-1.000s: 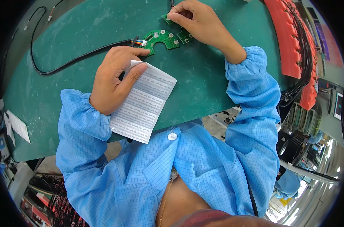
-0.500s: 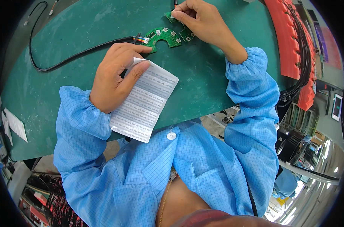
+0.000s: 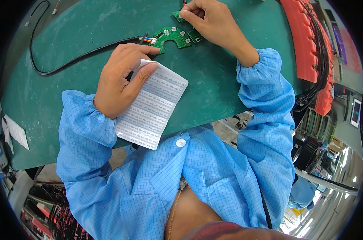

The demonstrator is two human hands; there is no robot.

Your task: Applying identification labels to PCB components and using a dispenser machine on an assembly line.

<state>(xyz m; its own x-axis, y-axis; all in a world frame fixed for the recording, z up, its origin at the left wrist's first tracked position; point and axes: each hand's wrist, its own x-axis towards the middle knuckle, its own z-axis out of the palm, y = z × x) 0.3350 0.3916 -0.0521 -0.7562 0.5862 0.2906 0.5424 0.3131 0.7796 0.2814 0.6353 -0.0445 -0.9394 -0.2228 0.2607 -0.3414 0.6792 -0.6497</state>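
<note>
My left hand (image 3: 123, 78) is closed on a white sheet of small printed labels (image 3: 149, 106), pinched at its top corner between thumb and fingers. Its fingertips reach the lower left end of a green C-shaped circuit board (image 3: 163, 36), where coloured wires (image 3: 148, 40) meet a white plug. My right hand (image 3: 209, 20) is pinched over a second green circuit board (image 3: 177, 17), partly hidden beneath the fingers. A small white patch shows at those fingertips; whether it is a label or a plug I cannot tell.
A black cable (image 3: 85, 55) loops across the left of the green table (image 3: 213, 96). Red slotted holders (image 3: 299, 44) with black cables (image 3: 319, 60) line the right edge. White paper scraps (image 3: 16, 133) lie at the left edge. A phone-like device (image 3: 355, 113) is at far right.
Both circuit boards have shifted very slightly away from me. My hands keep nearly the same pose, the left still on the label sheet.
</note>
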